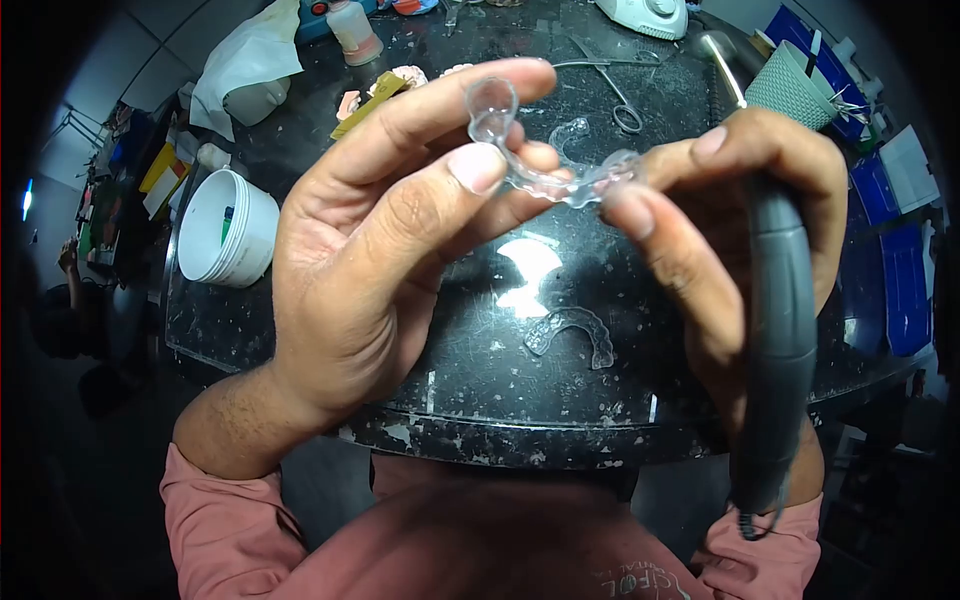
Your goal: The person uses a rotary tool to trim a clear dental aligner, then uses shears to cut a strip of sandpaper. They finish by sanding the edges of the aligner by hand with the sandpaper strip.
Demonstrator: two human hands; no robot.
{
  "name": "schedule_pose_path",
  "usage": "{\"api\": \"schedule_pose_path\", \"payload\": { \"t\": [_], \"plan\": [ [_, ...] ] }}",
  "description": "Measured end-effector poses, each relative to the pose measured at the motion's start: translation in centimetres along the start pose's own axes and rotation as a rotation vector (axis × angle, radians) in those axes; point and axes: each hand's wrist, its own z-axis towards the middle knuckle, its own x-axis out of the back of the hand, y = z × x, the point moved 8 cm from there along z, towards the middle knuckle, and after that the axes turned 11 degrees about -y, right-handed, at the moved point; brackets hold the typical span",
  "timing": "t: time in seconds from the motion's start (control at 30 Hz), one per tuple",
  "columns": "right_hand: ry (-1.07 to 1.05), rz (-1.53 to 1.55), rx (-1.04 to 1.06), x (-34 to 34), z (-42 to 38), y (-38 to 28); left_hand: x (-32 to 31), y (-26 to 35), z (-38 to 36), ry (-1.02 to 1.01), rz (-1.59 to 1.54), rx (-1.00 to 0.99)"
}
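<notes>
My left hand (pixel 370 230) pinches one side of a clear dental aligner (pixel 560 188) between thumb and fingers, holding it above the table. The thumb and index finger of my right hand (pixel 720 210) close on the other end of the aligner. A black rotary handpiece (pixel 780 300) also sits in my right hand, its metal tip pointing up and away from the aligner. Below my hands, a second clear aligner (pixel 570 328) lies on the table. Another clear aligner (pixel 572 132) rests farther back, partly hidden behind the held one.
Metal scissor-handled pliers (pixel 605 70) lie at the back of the black table (pixel 460 400). A white bucket (pixel 245 225) stands left, near dental models (pixel 408 76) and a jar (pixel 355 35). At right are a pale green basket (pixel 790 88) and blue trays (pixel 905 290).
</notes>
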Motion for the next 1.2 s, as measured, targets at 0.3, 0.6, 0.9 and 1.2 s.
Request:
{"api": "schedule_pose_path", "payload": {
  "t": [0.3,0.6,0.9,1.2],
  "plan": [
    [-0.038,-0.415,0.13,2.8,-0.2,-1.6,0.3,-0.7,0.0,-0.017,-0.046,0.041],
    [-0.247,-0.154,0.295,-0.9,0.4,-1.9,0.9,-0.1,-0.2,-0.009,0.129,-0.061],
    [-0.201,-0.115,0.301,-1.3,0.3,-1.2,0.3,0.5,-0.2,-0.033,0.198,-0.12],
    [-0.22,-0.125,0.301,-1.8,0.2,-1.9,0.1,1.2,-0.6,-0.036,0.304,-0.169]
  ]
}}
